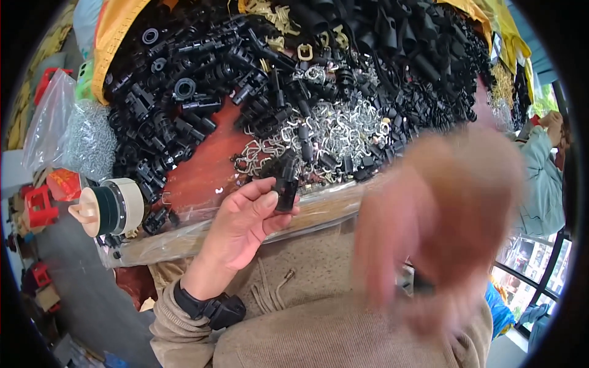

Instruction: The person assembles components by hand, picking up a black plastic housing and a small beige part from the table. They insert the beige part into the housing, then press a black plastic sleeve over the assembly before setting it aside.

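Note:
My left hand (242, 224) pinches a black tubular plastic part (286, 187) between thumb and fingers, just above the table's near edge. A dark band with a black block on it circles the left wrist. My right hand (438, 214), close to the camera at the right, is smeared by motion, so its fingers and anything in them cannot be made out. Beyond the held part lies a heap of bent silvery metal wire clips (343, 132). Small black pieces (423, 101) are mixed in at its right side.
Black plastic fittings (165, 116) pile up on the red tabletop (205, 153). Black tubes (392, 34) and cream plastic pieces (276, 18) lie at the back. A cream-lidded jar (107, 207) stands at the left edge, near a clear bag of small parts (89, 135). Another person's sleeve (540, 178) shows at right.

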Motion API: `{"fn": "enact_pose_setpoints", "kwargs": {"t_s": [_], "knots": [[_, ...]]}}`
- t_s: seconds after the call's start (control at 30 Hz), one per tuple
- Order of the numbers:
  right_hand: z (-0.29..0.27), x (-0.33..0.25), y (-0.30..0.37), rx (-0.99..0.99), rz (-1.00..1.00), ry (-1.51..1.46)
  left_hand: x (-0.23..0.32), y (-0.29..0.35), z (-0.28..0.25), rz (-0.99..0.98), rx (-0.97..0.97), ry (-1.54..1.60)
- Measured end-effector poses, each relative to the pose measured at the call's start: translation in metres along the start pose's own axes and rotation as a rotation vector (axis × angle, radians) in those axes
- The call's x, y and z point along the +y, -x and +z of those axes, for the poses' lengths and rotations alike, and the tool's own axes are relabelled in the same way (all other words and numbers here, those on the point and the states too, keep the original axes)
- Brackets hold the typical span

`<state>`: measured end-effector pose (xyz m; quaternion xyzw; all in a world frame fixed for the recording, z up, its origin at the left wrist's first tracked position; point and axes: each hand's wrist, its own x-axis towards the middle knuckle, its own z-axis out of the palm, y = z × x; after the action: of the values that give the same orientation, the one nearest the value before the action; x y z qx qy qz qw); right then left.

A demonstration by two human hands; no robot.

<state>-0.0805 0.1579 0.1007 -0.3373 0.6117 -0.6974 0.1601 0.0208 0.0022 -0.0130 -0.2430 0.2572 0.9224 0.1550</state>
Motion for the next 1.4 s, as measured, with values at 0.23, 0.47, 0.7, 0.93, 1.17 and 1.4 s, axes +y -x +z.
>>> {"fn": "enact_pose_setpoints", "kwargs": {"t_s": [0.23,0.47,0.7,0.93,1.17,1.4], "knots": [[-0.059,0.094,0.012,-0.256,-0.034,0.837,0.001,0.003,-0.005,0.039,-0.036,-0.02],[-0.048,0.121,0.01,-0.316,-0.066,1.192,0.002,0.004,-0.002,0.046,-0.028,-0.011],[-0.043,0.13,0.008,-0.304,-0.141,1.31,0.0,0.008,-0.009,0.093,0.043,-0.022],[-0.047,0.124,0.01,-0.363,-0.278,1.274,-0.002,0.002,-0.009,0.111,0.059,-0.019],[-0.044,0.128,0.001,-0.4,-0.018,1.031,-0.003,0.008,-0.01,0.128,0.065,0.001],[-0.062,0.116,0.007,-0.448,-0.276,1.081,-0.003,0.004,-0.005,0.091,-0.009,0.003]]}}
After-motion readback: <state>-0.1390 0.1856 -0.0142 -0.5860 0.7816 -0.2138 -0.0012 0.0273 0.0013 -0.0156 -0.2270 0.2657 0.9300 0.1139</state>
